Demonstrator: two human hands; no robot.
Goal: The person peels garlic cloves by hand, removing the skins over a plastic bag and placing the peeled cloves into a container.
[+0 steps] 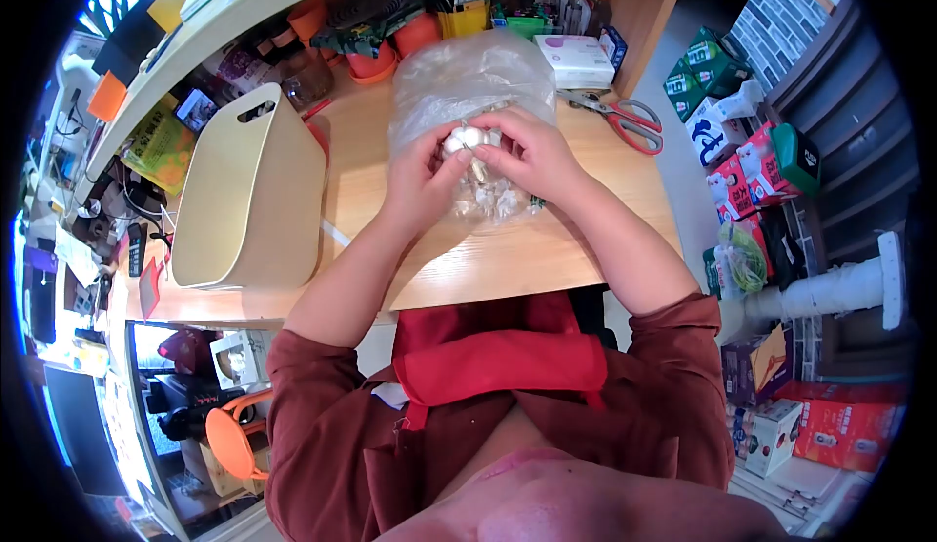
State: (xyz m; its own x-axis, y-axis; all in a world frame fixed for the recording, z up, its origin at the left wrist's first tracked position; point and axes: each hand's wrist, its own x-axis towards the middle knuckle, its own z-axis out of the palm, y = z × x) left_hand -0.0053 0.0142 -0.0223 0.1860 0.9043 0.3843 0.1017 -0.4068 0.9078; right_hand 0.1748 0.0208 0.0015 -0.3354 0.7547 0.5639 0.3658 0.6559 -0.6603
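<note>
observed grasping garlic bulb [470,138] with left hand [427,177] and right hand [534,155], over plastic bag [468,72] on table [488,267]. judged light, firm, dry-skinned, liable to flake and slip; best held around the sides.

2 hands [427,181], 1 held garlic bulb [468,139], 1 bin [278,191]

I'm wearing a reddish-brown shirt [342,464], its loose sleeves [312,381] ending near my elbows and leaving my hands [422,179] bare. A bright red apron [503,374] is covering my front, narrow red straps [415,415] showing.
</note>
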